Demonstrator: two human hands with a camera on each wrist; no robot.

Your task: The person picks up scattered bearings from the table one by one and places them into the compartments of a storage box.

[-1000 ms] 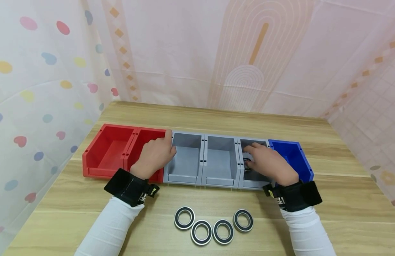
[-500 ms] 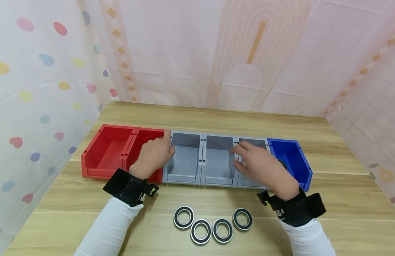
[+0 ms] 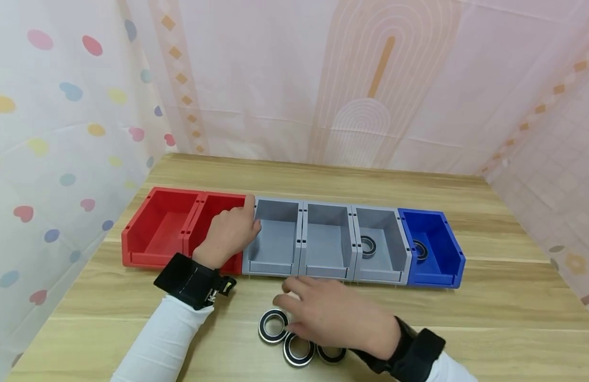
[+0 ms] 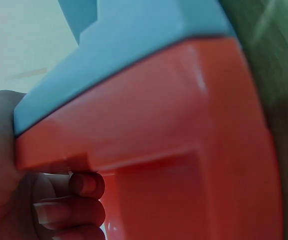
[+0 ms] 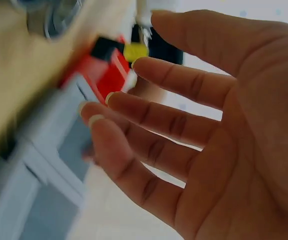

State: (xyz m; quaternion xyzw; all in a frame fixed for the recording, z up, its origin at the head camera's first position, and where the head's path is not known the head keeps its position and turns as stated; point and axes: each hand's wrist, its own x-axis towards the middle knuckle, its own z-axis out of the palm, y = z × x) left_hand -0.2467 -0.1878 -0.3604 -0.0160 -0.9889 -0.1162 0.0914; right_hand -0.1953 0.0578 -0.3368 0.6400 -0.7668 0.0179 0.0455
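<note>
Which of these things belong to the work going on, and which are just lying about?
Likely part of the work:
red bins
grey bins
blue bin
bearings, some inside bins, others outside
left hand, gripping a red bin
right hand, near loose bearings

Probably just background:
patterned curtain
wooden table
wrist straps

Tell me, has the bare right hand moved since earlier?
Yes: the right hand moved left and nearer, from the rightmost grey plastic bin toward the round black-and-silver bearings.
</note>
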